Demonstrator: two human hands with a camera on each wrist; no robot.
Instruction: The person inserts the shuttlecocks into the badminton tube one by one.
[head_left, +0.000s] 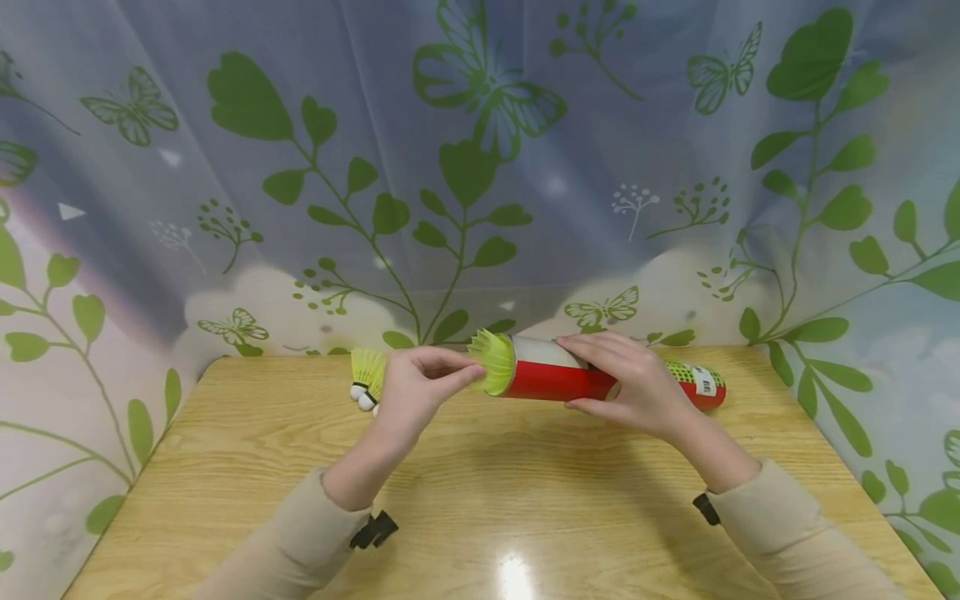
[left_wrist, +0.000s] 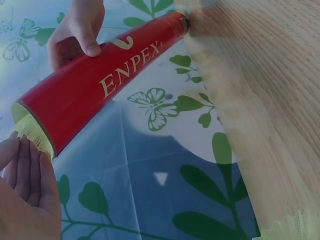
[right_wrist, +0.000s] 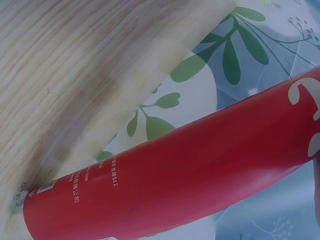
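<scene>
My right hand (head_left: 637,383) grips a long red shuttlecock tube (head_left: 555,379) around its middle, thumb below and fingers over the top. The tube bears the word ENPEX in the left wrist view, and its open mouth faces left. At that mouth, my left hand (head_left: 420,387) pinches the feathered skirt of a yellow shuttlecock (head_left: 492,360) between thumb and fingers. The skirt sticks out of the tube; its cork end is hidden inside. In the right wrist view, the tube's closed end (right_wrist: 45,212) slants down close to the wooden table.
Several yellow shuttlecocks (head_left: 366,379) with white heads lie on the wooden table (head_left: 465,483) left of the left hand, partly hidden by it. A leaf-and-butterfly curtain (head_left: 360,275) hangs along the table's back edge. Dark straps sit at both cuffs.
</scene>
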